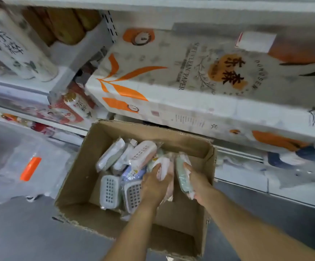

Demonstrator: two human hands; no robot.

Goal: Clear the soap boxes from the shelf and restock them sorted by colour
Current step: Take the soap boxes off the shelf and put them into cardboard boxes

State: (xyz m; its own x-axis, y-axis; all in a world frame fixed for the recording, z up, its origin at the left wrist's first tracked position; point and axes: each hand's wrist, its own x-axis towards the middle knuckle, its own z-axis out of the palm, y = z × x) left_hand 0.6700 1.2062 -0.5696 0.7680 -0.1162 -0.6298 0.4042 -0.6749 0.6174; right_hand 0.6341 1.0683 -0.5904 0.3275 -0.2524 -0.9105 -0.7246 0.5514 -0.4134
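In the head view, the main risk I judge is mixing colours: the soap boxes lie jumbled in the cardboard carton at the centre of the frame, pink, green, lilac and grey-white ones overlapping in slippery clear wrappers, so a hand lifting one could drag a neighbour of another colour along or let a wrapped box slide out and fall back into the heap. A second risk is the carton's torn near edge at the lower left, which could snag a wrapper or give way if the carton is leaned on. The big tissue packs overhang the carton from the shelf across the upper right of the frame, and a box raised quickly could knock against them. The left hand is inside the carton just right of centre, fingers curled down around a pink-and-white soap box, gripping it from above; the grey-lidded boxes lie just beside its wrist. The right hand, a little further right, is closed around a green soap box standing on edge against the carton's right wall, thumb on the near face; its fingers behind the box are hidden. The two held boxes are near each other, and I cannot tell whether they touch. The shelf the boxes belong on cannot be picked out.
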